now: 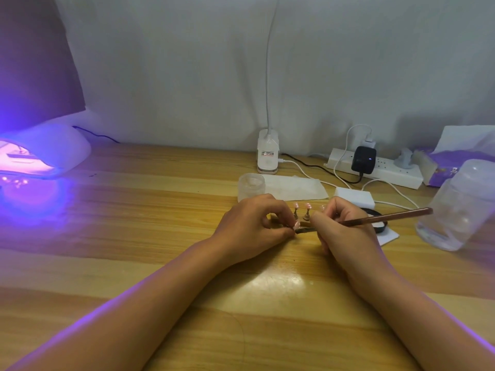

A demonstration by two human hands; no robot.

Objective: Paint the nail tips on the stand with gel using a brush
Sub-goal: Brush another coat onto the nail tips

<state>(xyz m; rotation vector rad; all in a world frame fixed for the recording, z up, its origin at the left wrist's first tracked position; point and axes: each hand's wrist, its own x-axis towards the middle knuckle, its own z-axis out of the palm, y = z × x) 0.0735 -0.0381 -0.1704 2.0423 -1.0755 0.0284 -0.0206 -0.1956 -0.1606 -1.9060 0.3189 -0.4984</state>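
Head camera, looking down at a wooden table [134,236]: a person's two bare hands meet at the centre of the desk. The left hand [251,226] has its fingers curled, pinching a small pink nail tip [296,225] on its holder between thumb and fingertips. The right hand [345,228] grips a brown-handled brush [385,218] pencil-fashion, the handle angled up to the right and the dark bristle end lying against the held nail tip. Just behind the hands, more pink nail tips on the stand [302,210] stand upright on short pegs. A frosted jar [251,186] sits behind the left hand beside a white paper sheet [297,187]. At far left a curing lamp [40,153] glows violet onto the tabletop. Against the wall stand a white clip lamp base [267,155] and a white power strip [380,170] with a black adapter plugged in. A clear plastic container [460,207] sits at right, near a purple tissue pack [455,162].
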